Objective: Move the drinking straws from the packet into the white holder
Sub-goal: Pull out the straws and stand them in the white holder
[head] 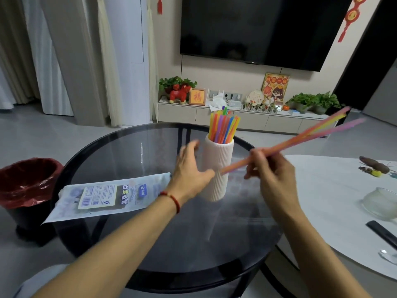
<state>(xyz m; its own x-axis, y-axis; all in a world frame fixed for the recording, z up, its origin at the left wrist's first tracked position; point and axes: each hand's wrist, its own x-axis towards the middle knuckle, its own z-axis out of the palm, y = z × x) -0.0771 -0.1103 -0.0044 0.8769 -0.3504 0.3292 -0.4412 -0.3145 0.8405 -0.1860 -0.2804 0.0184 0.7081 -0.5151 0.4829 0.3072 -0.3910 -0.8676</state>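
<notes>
Head view: a round dark glass worktop [133,151] carries a white ribbed holder [217,168] standing upright near its middle. A bunch of coloured straws in the holder [224,126] pokes out of its top, fanned a little, with one green tip highest. The left hand [191,168] is spread, fingers loose and blurred, its thumb touching the holder's left side; a red bead bracelet [174,200] circles that wrist. The right hand [270,168] is just to the right of the holder, with fingers curled and pinching a few loose straws [300,139] near their lower ends. These straws, orange, yellow, pink and purple, slant up to the far right, well above the worktop; their near ends lie in front of the holder's right side, but I cannot tell whether they touch it. The straw packet [103,196] lies flat on the left part of the worktop, printed label up, its far end behind the left wrist; it looks flattened, and whether any straws are inside cannot be told. To the left, on the floor, stands a bin with a red liner [28,186]. To the right is a white table [335,201] with a glass bowl [380,203] on it.
</notes>
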